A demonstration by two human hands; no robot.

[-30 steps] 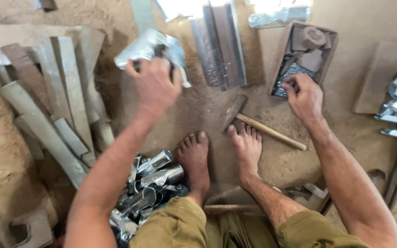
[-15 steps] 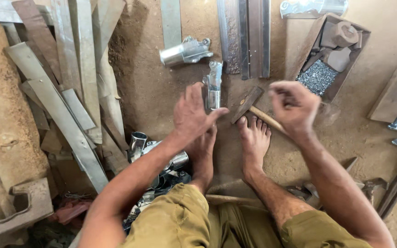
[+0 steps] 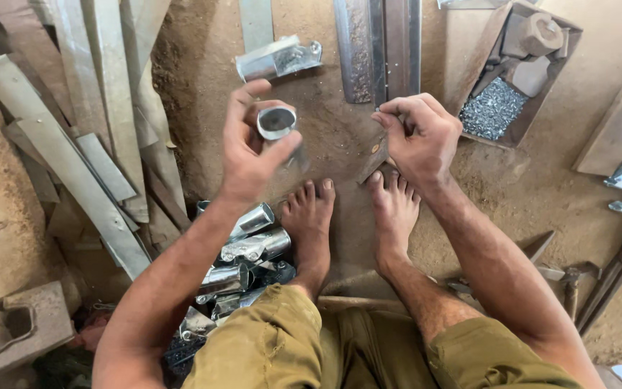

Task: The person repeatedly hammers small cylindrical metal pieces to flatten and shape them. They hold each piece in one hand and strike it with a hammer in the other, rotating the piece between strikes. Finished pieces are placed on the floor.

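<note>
My left hand (image 3: pixel 248 151) is raised over the dirt floor and grips a short shiny metal tube (image 3: pixel 278 124), its open end facing the camera. My right hand (image 3: pixel 417 135) hovers just right of it with thumb and fingers pinched together. Anything between the fingertips is too small to make out. A hammer head (image 3: pixel 373 160) shows partly from under my right hand, above my bare feet (image 3: pixel 312 216).
A heap of similar shiny tube pieces (image 3: pixel 246 256) lies by my left leg. A wooden box (image 3: pixel 550 72) with small grey metal bits (image 3: pixel 494 108) sits at the upper right. Long metal strips (image 3: pixel 95 144) lie to the left, steel bars (image 3: pixel 376 43) and a bent metal fitting (image 3: pixel 278 59) ahead.
My left hand came back from the far fitting and lifted a tube piece. My right hand left the box and moved in beside it, fingers pinched.
</note>
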